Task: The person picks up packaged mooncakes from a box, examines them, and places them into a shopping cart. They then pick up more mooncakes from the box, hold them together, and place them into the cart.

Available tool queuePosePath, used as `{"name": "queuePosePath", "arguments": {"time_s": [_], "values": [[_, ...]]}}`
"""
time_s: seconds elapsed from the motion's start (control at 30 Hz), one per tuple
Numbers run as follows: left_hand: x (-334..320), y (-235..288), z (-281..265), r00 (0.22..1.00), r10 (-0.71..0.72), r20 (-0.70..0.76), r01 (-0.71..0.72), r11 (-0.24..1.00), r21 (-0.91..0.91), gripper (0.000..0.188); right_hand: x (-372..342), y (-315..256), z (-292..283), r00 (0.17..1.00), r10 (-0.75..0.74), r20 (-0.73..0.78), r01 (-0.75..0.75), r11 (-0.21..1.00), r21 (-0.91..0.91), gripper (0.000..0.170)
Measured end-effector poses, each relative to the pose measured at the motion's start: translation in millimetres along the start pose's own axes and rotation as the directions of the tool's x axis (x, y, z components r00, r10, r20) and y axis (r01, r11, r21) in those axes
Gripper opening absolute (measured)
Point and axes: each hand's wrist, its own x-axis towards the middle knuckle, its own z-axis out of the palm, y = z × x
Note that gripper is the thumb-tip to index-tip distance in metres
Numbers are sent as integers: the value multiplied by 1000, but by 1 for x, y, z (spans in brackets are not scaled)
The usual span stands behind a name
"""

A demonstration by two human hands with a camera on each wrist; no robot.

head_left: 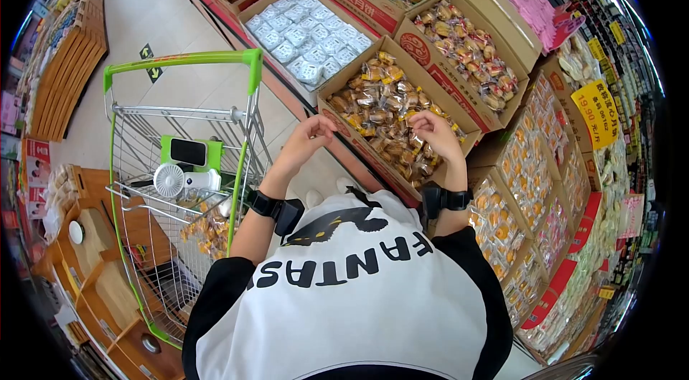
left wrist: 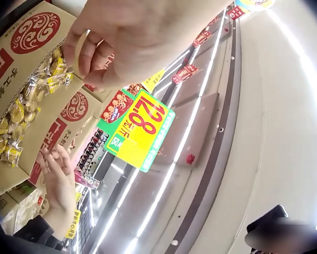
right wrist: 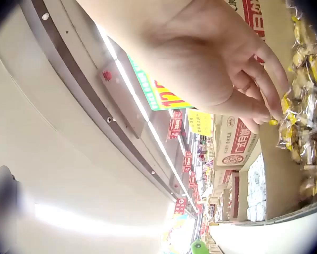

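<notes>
In the head view, an open carton (head_left: 470, 137) holds many small, clear-wrapped brown pastries (head_left: 384, 104) with yellow labels. My left hand (head_left: 307, 140) hovers beside the carton's left edge, its fingers loosely bent and nothing between them. Over the right side of the same carton is my right hand (head_left: 439, 137), fingers loosely curved above the packets. Seen from the right wrist, its fingertips (right wrist: 264, 117) overlap yellow-edged packets (right wrist: 306, 114) behind them. From the left wrist, the left fingers (left wrist: 88, 55) hang half curled. Both wrists wear black straps with cameras.
A green-edged shopping cart (head_left: 179, 57) stands to the left, carrying a phone (head_left: 188, 152), a white handheld fan (head_left: 170, 180) and bagged goods. More cartons surround the pastries, one with white packets (head_left: 308, 32). A yellow price sign (head_left: 597, 113) stands at right.
</notes>
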Motion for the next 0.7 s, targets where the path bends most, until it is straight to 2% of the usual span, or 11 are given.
{"name": "queuePosePath", "arguments": {"time_s": [0.13,0.3,0.37,0.4,0.47,0.7], "values": [[5,-4,6,1000,-23,4,23,1000,-19,18,-2,27,-11,994,103,-41,-104,994,-35,22],[7,-13,8,997,-74,-5,74,993,-91,19,-3,79,-21,980,93,-173,-101,994,-33,22],[7,-19,8,996,-84,-14,82,991,-108,19,-5,90,-25,954,189,-234,-219,969,-112,18],[7,-20,9,996,-85,-12,84,991,-108,19,-6,91,-25,953,191,-235,-222,969,-112,18],[7,-21,9,994,-104,-29,100,988,-115,18,-9,91,-26,915,265,-304,-350,897,-270,16],[8,-31,9,992,-125,-6,124,985,-122,19,-8,117,-25,874,319,-366,-463,774,-432,18]]}}
